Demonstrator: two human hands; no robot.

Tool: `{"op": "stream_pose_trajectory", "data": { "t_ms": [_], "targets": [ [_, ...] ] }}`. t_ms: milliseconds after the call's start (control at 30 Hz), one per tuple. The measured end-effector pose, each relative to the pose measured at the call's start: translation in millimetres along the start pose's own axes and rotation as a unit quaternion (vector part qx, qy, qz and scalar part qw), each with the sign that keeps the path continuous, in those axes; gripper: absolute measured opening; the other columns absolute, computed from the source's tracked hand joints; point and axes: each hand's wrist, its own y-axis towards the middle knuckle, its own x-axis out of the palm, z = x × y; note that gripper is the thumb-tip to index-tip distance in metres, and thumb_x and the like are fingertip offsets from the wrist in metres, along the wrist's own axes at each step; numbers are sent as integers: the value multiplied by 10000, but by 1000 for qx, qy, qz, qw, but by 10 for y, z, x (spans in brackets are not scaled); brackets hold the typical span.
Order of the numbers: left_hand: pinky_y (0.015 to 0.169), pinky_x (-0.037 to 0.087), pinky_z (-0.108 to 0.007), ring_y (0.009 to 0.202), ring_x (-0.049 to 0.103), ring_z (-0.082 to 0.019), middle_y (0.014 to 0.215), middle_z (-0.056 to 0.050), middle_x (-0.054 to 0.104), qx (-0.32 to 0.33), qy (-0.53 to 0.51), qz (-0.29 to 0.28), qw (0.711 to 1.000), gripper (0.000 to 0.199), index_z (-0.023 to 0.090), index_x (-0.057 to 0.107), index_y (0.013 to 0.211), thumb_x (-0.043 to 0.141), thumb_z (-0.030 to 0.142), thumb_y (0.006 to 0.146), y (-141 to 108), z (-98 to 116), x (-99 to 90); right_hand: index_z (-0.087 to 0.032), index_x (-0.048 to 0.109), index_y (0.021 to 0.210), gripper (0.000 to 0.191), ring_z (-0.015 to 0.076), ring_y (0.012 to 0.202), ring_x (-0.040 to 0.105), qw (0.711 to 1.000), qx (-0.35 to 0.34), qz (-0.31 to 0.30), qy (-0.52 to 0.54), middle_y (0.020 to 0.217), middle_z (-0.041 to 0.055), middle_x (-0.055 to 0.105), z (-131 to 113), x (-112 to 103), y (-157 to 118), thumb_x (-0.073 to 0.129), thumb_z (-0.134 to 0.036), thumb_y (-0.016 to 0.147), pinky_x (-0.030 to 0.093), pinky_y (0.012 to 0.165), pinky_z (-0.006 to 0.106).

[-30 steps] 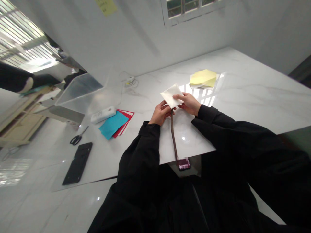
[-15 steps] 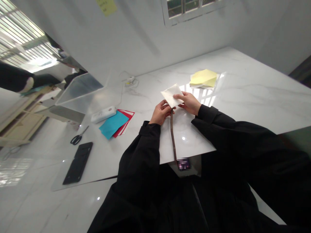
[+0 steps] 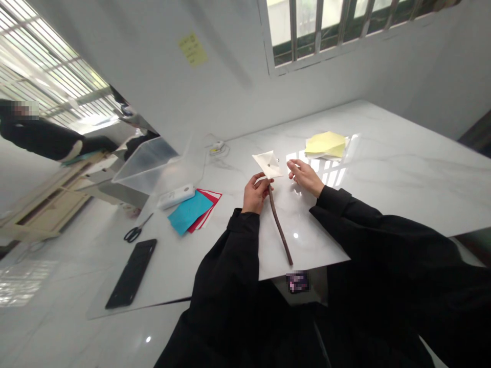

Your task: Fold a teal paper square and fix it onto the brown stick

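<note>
Paper (image 3: pixel 267 164) sits folded on top of the brown stick (image 3: pixel 280 228), left hand (image 3: pixel 256 194) fingers shut around it, right hand (image 3: pixel 306 178) fingers open and apart.

Indoor work room, likely a craft room or shared studio; exact use cannot be told. Long white marble-patterned surface (image 3: pixel 402 168) carries folded white paper (image 3: pixel 267 164) on a dark stem (image 3: pixel 280 227), sheets of coloured paper (image 3: pixel 187 212), scissors (image 3: pixel 135 230) and a clear plastic bin (image 3: pixel 148 166). Yellow sticky note (image 3: pixel 193 49) on plain white wall, barred window (image 3: pixel 318 30) above. Glossy pale floor (image 3: pixel 49 286). Second person (image 3: pixel 42 138) in dark clothes, off to the left.
</note>
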Motion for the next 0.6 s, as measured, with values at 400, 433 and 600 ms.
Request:
{"op": "stream_pose_trajectory", "data": {
  "t_ms": [400, 433, 600],
  "targets": [
    [677, 495, -263, 650, 661, -115, 910, -54, 787, -15, -21, 6, 1000, 612, 169, 666, 1117, 963, 357, 616, -1, 16, -71, -196, 579, 655, 656, 95, 450, 295, 989, 66, -106, 83, 482, -53, 351, -111, 95, -100, 557, -803, 904, 228, 473, 272],
    [675, 492, -263, 659, 662, -116, 932, -63, 789, -20, -20, 0, 1000, 612, 165, 671, 1134, 955, 348, 622, 2, 17, -81, -190, 606, 709, 614, 98, 458, 308, 990, 62, -95, 83, 501, -53, 374, -88, 100, -84, 575, -772, 904, 232, 475, 268],
    [708, 501, -264, 711, 666, -114, 1013, -83, 789, -31, -21, -32, 999, 588, 154, 699, 1144, 935, 280, 621, 13, 16, -130, -181, 665, 1065, 444, 161, 609, 541, 999, 26, 6, 26, 645, -21, 567, 30, 96, 3, 650, -588, 889, 406, 594, 274]
  ]
}}
